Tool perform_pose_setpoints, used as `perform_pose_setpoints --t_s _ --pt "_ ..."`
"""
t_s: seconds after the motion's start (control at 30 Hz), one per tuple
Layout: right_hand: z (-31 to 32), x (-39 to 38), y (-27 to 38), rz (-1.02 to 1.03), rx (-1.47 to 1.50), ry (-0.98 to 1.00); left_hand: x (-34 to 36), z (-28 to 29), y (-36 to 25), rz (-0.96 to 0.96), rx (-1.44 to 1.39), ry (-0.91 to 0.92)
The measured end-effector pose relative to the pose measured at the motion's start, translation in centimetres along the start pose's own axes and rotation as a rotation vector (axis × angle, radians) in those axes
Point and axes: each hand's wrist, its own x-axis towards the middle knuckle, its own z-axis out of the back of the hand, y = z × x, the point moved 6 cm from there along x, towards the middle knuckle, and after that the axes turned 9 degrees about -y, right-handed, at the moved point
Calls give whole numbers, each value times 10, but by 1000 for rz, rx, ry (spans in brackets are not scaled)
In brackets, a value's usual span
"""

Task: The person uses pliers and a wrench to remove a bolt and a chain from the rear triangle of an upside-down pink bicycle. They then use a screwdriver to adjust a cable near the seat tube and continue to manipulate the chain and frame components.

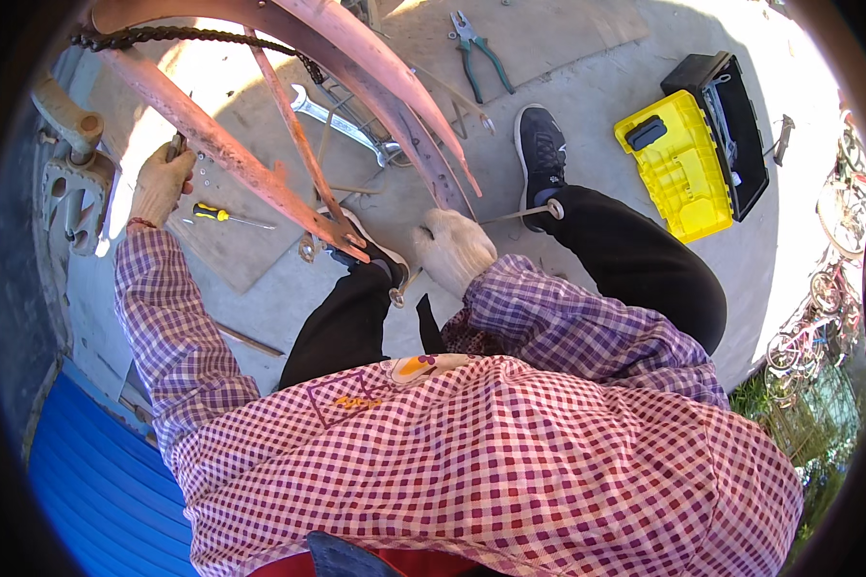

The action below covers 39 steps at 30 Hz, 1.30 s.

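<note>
A pinkish-red bicycle frame (pixel 202 139) with a dark chain (pixel 192 35) stretches across the upper left. Beside it curves a matching mudguard (pixel 394 82), its lower end reaching my right hand (pixel 455 252). That hand wears a pale knit glove, and its curled fingers close at the mudguard's end; their tips are partly hidden. A thin metal stay (pixel 518 213) runs rightward from there. My left hand (pixel 162 183), also gloved, is left of the frame. Its fingers pinch a small dark metal piece (pixel 175 146) whose kind I cannot make out.
A yellow-handled screwdriver (pixel 212 213), a large wrench (pixel 342 125) and green-handled pliers (pixel 476 53) lie on the ground. At right is an open yellow-and-black toolbox (pixel 688 183). A pedal (pixel 74 197) stands at far left. My shoes (pixel 541 149) flank the work area.
</note>
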Motion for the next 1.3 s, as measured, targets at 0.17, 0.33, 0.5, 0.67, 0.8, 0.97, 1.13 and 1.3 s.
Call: perform_pose_setpoints --t_s 0.17,0.33,0.5,0.67,0.8,0.97,1.13,1.3 --pt "12 -32 -20 -36 -57 77 -23 -124 46 98 122 308" --pt "-28 -53 -71 17 -203 242 -39 -227 67 -10 149 295" --pt "-46 -45 -117 -120 -392 428 -33 -256 65 -34 115 282" --pt "-76 -45 -129 24 -510 582 -31 -269 73 -63 55 262" --pt "-86 -46 -116 142 -526 610 -34 -267 65 -158 52 29" --pt "-86 -51 -109 234 -577 562 -68 -225 38 -256 -75 -89" --pt "-94 -93 -110 361 -658 489 -178 -176 40 -126 -175 -139" --pt "-80 -128 -115 547 -644 350 -276 -141 39 -163 -38 -185"
